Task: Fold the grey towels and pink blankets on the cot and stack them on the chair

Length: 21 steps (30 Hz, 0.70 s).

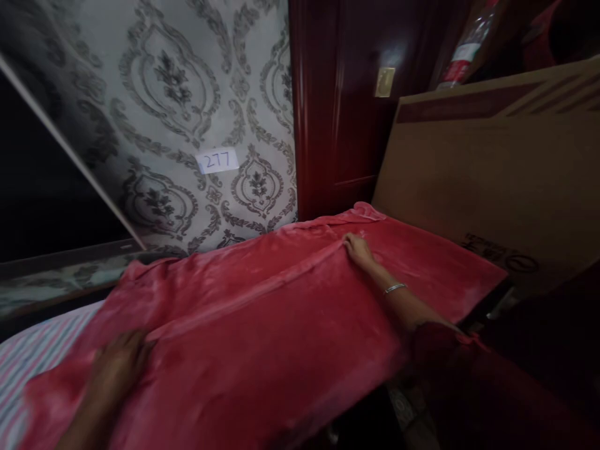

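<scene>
A red plush blanket [262, 331] lies spread over a flat surface, with a long raised fold running between my two hands. At the far end of that fold, my right hand [359, 250] pinches the cloth between thumb and fingers; a silver bangle circles its wrist. My left hand [117, 365], slightly blurred, is curled on the near-left end of the same fold, its fingertips partly hidden in the cloth. The blanket's far edge is rumpled along the wall, and its right corner hangs near a cardboard box.
The cardboard box [492, 169] stands at the right, with a plastic bottle [462, 59] behind its top edge. Patterned wallpaper [178, 81] bears a paper label [218, 160] reading 277. A dark red door [342, 125] adjoins it. Striped cloth [42, 350] shows at left, below a dark screen [51, 175].
</scene>
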### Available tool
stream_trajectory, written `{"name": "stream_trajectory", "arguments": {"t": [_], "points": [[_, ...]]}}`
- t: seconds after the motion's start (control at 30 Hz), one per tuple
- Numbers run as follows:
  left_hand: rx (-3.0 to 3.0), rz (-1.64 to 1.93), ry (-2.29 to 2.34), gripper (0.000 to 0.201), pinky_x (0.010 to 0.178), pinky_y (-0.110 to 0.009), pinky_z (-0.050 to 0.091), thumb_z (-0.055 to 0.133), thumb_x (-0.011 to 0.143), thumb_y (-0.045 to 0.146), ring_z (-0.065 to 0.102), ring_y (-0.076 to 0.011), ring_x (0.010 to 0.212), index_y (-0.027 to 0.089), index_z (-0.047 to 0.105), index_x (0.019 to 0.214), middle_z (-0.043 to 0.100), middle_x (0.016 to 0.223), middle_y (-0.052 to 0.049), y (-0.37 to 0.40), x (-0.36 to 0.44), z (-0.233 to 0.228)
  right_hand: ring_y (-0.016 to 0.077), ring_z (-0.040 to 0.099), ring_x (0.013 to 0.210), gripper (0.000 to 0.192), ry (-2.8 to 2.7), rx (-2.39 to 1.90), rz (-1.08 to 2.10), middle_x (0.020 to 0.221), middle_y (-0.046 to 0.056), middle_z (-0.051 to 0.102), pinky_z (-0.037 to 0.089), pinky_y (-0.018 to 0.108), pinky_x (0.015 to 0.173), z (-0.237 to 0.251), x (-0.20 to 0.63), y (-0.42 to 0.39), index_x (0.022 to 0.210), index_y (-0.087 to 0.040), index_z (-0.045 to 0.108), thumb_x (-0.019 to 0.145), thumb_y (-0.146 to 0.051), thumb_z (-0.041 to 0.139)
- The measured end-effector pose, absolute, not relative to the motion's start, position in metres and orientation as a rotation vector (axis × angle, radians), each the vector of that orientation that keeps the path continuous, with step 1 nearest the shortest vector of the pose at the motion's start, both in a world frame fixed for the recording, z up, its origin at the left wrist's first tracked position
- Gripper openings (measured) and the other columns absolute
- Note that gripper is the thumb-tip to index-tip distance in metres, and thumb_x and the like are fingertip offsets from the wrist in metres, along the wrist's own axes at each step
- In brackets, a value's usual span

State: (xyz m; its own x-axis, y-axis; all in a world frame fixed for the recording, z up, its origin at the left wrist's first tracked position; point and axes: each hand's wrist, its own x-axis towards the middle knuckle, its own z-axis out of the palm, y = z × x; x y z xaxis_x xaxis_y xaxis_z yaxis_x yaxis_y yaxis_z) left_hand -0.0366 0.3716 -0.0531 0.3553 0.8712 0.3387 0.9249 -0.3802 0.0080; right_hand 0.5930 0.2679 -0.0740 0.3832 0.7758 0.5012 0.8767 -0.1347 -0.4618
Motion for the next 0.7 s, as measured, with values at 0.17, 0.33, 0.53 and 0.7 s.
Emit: {"name": "stream_trajectory", "arguments": {"t": [0.17,0.33,0.53,0.7], "points": [[-2.407,-0.621,-1.673,0.042,0.090,-0.043,0.053,0.035,0.085,0.045,0.069,-0.0323,0.097,0.017,0.066,0.092,0.075,0.099,-0.018,0.352,-0.048,-0.039,0.0264,0.061,0.088,0.016,-1.391,-1.844,-0.262,0.097,0.015,0.068,0.050,0.039,0.083,-0.055,0.590,0.242,0.090,-0.020,0.057,0.087,-0.023,0.041],[-2.233,-0.835,-1.589,0.036,0.084,-0.038,0.052,0.035,0.087,0.038,0.068,-0.0283,0.091,0.018,0.064,0.090,0.072,0.093,-0.015,0.333,-0.052,-0.029,0.0289,0.063,0.086,0.018,-1.286,-1.793,-0.420,0.094,0.017,0.067,0.051,0.043,0.080,-0.055,0.592,0.200,0.090,-0.023,0.055,0.088,-0.035,0.041],[-2.133,-0.910,-1.538,0.035,0.073,-0.033,0.046,0.038,0.090,0.042,0.066,-0.0258,0.085,0.019,0.063,0.089,0.070,0.088,-0.012,0.304,-0.060,-0.006,0.0309,0.064,0.093,0.025,-1.224,-1.796,-0.557,0.100,0.019,0.067,0.051,0.046,0.083,-0.046,0.591,0.147,0.092,-0.027,0.055,0.095,-0.045,0.038],[-1.946,-0.851,-1.685,0.045,0.064,-0.030,0.036,0.036,0.095,0.051,0.060,-0.0216,0.077,0.015,0.062,0.088,0.066,0.084,-0.010,0.279,-0.066,0.039,0.0307,0.065,0.092,0.026,-1.041,-1.917,-0.702,0.104,0.022,0.069,0.048,0.047,0.080,0.001,0.578,0.122,0.105,-0.022,0.061,0.099,-0.037,0.041]]}}
